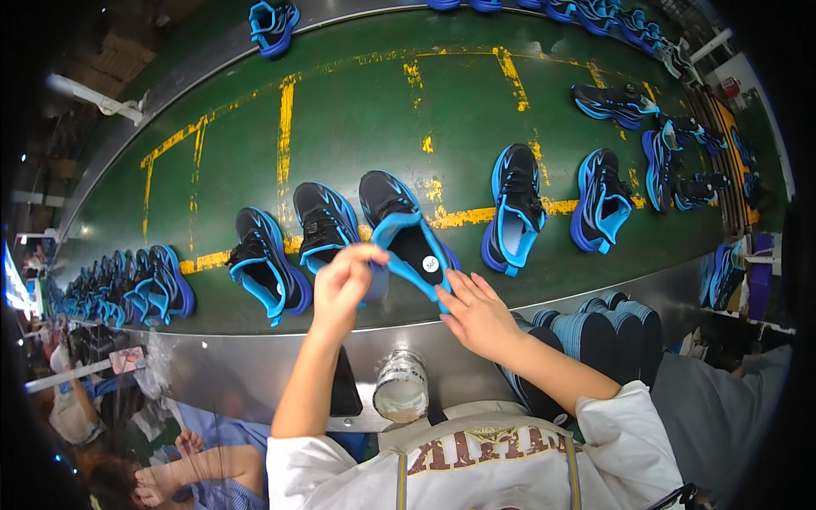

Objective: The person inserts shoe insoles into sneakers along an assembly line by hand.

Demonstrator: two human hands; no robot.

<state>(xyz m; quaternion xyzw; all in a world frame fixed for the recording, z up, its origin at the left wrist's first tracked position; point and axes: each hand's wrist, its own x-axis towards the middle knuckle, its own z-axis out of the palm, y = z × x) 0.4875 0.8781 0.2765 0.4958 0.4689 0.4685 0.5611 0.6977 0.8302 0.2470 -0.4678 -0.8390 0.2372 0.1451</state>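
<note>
A black and blue running shoe (390,195) lies toe-away in front of me, with a round white sticker (431,264) on its insole. My left hand (340,285) is closed, its pinched fingertips at the left collar edge of this shoe. A blurred bluish, see-through patch shows beside those fingers; what they hold cannot be made out. At the shoe's heel, my right hand (480,316) has its fingers stretched and spread, fingertips touching the heel edge. Just left, another shoe (321,212) is partly hidden behind my left hand.
More shoes stand on the green belt (340,110): one shoe (259,255) at left, two (515,204) at right, with a packed row (153,285) far left. Along the metal ledge sit a jar of whitish paste (401,393), a dark phone (346,387) and stacked insoles (586,340). A co-worker's hand (153,484) shows lower left.
</note>
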